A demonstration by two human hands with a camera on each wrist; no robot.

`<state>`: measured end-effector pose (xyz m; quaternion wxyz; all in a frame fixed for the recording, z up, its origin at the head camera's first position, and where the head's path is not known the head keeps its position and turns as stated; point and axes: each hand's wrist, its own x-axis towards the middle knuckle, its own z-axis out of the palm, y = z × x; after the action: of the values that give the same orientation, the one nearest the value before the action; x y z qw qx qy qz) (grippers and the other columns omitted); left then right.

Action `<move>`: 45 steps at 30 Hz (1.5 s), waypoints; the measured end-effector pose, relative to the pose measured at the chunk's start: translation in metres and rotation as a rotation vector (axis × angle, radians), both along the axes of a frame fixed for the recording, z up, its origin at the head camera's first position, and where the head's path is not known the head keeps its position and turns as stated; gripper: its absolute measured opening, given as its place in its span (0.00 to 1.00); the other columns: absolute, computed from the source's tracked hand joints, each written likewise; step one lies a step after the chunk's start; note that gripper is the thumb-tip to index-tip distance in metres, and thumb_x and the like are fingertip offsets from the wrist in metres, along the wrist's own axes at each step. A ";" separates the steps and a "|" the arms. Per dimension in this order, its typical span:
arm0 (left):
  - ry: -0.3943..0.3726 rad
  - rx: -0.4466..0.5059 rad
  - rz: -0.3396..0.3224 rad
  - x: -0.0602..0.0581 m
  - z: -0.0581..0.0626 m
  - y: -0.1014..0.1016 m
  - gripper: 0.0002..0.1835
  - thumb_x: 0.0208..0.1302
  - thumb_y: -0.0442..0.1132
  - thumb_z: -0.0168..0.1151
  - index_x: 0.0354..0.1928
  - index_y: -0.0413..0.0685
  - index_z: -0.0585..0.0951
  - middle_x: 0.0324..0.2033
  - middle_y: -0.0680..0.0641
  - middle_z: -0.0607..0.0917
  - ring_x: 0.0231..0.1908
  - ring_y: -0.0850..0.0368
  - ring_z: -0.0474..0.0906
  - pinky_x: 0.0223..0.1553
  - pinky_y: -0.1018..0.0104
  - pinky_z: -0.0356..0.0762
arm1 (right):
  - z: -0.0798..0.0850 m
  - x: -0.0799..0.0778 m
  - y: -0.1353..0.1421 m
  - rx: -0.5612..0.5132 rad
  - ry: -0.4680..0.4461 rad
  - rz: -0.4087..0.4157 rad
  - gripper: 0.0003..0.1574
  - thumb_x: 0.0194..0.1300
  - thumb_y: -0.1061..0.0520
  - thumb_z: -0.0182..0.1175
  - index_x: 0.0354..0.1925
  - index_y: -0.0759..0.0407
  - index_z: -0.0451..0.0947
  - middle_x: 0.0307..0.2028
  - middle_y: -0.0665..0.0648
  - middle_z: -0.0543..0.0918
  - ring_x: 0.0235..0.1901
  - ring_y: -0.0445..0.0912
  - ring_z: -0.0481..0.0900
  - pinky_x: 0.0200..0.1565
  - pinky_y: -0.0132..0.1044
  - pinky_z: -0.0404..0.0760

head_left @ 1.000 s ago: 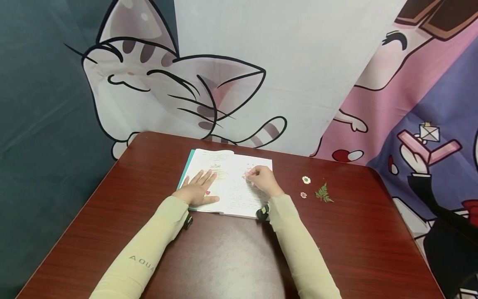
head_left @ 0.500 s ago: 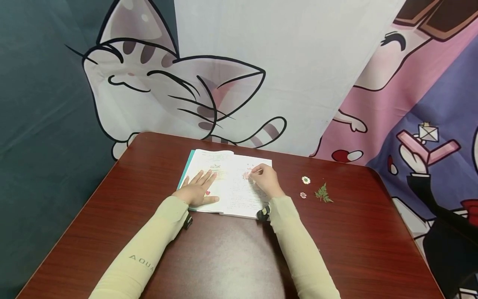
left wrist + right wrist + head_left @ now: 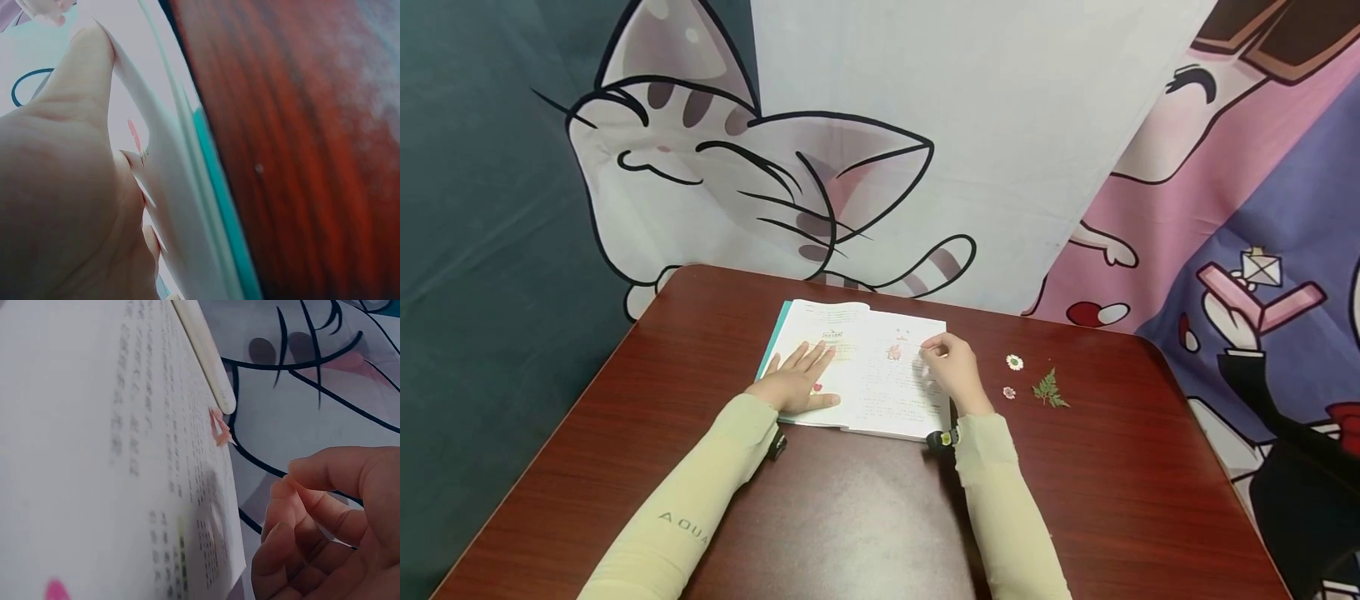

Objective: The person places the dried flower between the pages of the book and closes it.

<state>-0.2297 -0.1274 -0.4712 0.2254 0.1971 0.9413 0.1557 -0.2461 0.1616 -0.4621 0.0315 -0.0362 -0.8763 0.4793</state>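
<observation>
An open book (image 3: 880,408) with a teal cover edge (image 3: 215,169) lies on the table. My left hand (image 3: 792,390) rests flat on the left page, fingers spread and thumb out to the side; in the left wrist view the palm (image 3: 62,187) fills the left part. Above the right page's outer edge is my right hand (image 3: 955,367), fingers curled. Its thumb and index fingertips (image 3: 291,472) meet, and nothing shows between them. A small pink piece, apparently a dried flower (image 3: 894,353), lies on the upper right page, apart from the right hand.
Right of the book, two small flowers, a white one (image 3: 1015,362) and a pinkish one (image 3: 1009,392), lie beside a green fern-like leaf (image 3: 1049,388). The reddish-brown table (image 3: 1120,483) reaches back to a cartoon-printed cloth (image 3: 880,183).
My right hand has drawn back from the pink flower toward the right edge of the page, uncovering it. The left hand stays in place on the left page.
</observation>
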 end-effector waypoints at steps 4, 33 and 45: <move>-0.004 0.003 0.000 -0.001 -0.002 0.000 0.52 0.71 0.70 0.49 0.82 0.51 0.40 0.81 0.46 0.37 0.79 0.43 0.27 0.73 0.35 0.26 | -0.001 0.005 0.008 0.025 0.010 -0.043 0.07 0.66 0.60 0.62 0.40 0.62 0.83 0.33 0.58 0.82 0.28 0.46 0.77 0.27 0.33 0.76; -0.003 0.008 0.001 -0.001 -0.003 0.001 0.53 0.70 0.71 0.49 0.82 0.50 0.41 0.81 0.45 0.38 0.79 0.42 0.27 0.73 0.34 0.26 | -0.014 0.020 0.028 0.102 -0.176 -0.041 0.31 0.69 0.56 0.60 0.65 0.70 0.73 0.57 0.71 0.80 0.58 0.60 0.77 0.59 0.55 0.76; 0.005 0.022 0.006 -0.008 -0.016 -0.003 0.53 0.69 0.72 0.50 0.82 0.53 0.40 0.81 0.46 0.37 0.79 0.43 0.26 0.73 0.34 0.25 | -0.008 0.019 0.028 0.072 -0.106 -0.076 0.27 0.68 0.59 0.62 0.63 0.67 0.76 0.47 0.66 0.82 0.47 0.56 0.78 0.49 0.48 0.79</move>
<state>-0.2377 -0.1302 -0.4873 0.2202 0.1973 0.9407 0.1663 -0.2274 0.1892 -0.4702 0.0047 -0.0935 -0.8914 0.4434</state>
